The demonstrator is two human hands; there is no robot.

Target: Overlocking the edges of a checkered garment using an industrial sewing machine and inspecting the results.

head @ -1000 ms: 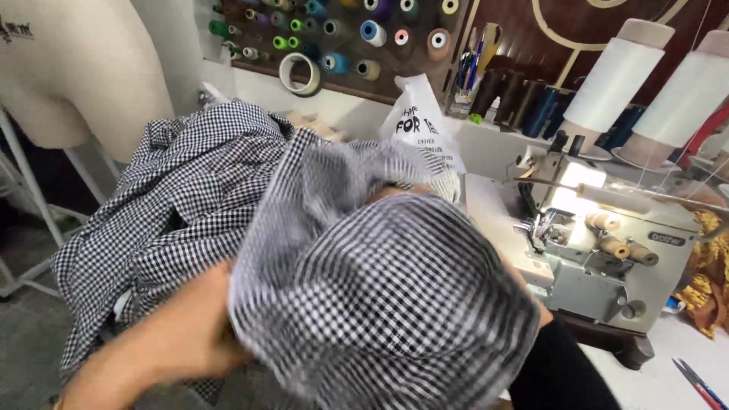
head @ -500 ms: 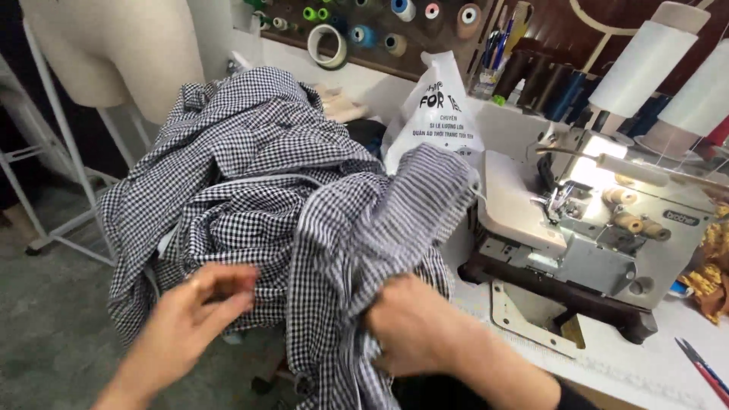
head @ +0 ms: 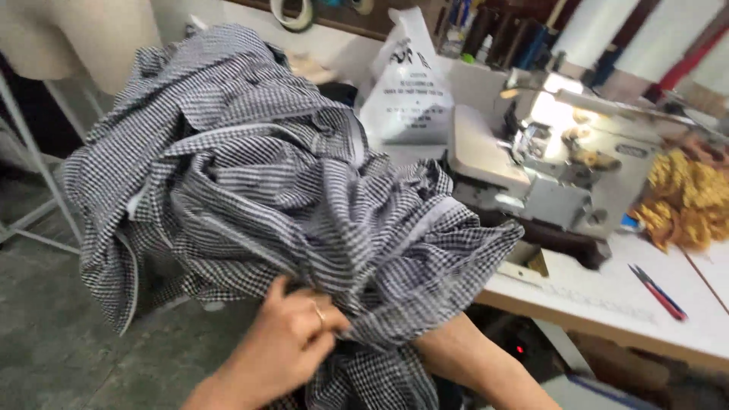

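A big heap of black-and-white checked fabric [head: 250, 167] fills the left and middle of the view, piled in folds beside the sewing table. My left hand [head: 292, 334] pinches a fold of this fabric at the bottom centre, a ring on one finger. Only my right forearm [head: 471, 364] shows; it runs up under the cloth, and the hand itself is hidden beneath the folds.
A grey overlock sewing machine [head: 562, 167] stands lit on the white table [head: 607, 304]. A white plastic bag [head: 406, 83] stands behind the fabric. Red-handled snips [head: 657, 292] lie on the table, yellow fabric [head: 687, 201] at the right. A dress form stand [head: 38, 175] is at the left.
The checked fabric, held up in front of me a second ago, has dropped lower into a heap. My left hand has closed on a fold, and my right hand has gone under the cloth.
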